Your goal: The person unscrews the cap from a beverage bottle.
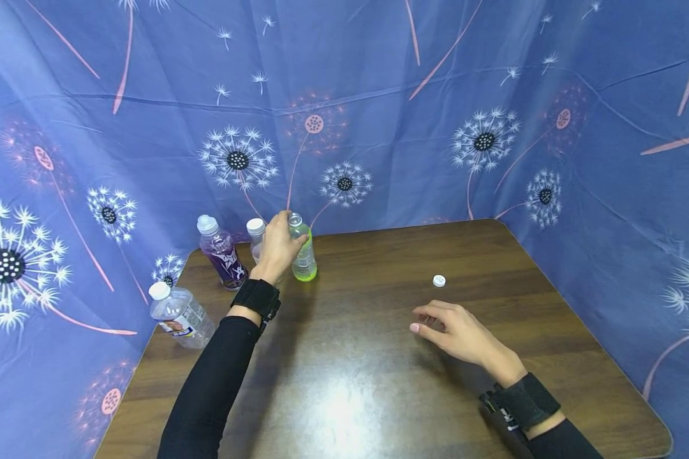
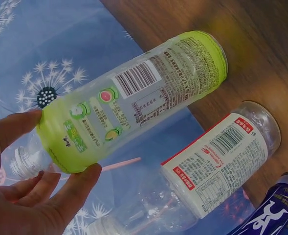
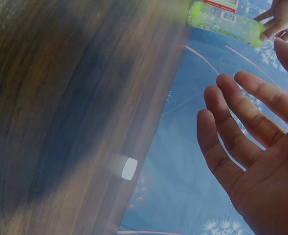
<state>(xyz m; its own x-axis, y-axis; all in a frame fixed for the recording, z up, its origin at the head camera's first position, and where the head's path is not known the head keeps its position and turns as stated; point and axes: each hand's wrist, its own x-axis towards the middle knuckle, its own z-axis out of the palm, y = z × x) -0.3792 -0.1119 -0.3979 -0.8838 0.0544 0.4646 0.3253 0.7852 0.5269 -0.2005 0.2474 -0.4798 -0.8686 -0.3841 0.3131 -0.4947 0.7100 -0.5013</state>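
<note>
At the back of the table, my left hand (image 1: 278,248) holds a clear plastic bottle (image 1: 305,261) with a lime-green label by its shoulder. Thumb and fingers lie on opposite sides of it in the left wrist view, and its bare neck (image 2: 29,161) carries no cap. The bottle stands on the wood, right of a capped clear bottle (image 2: 217,166) with a white and red label. My right hand (image 1: 465,335) hovers over the table with relaxed, slightly bent fingers and holds nothing. Just beyond its fingers lies a small white bottle cap (image 1: 439,280).
A purple bottle (image 1: 224,258) with a pale cap stands at the back left. In front of it is a clear bottle (image 1: 184,319) with a white cap, close to the table's left edge. Blue dandelion-print cloth (image 1: 379,127) hangs behind and beside the wooden table (image 1: 379,319).
</note>
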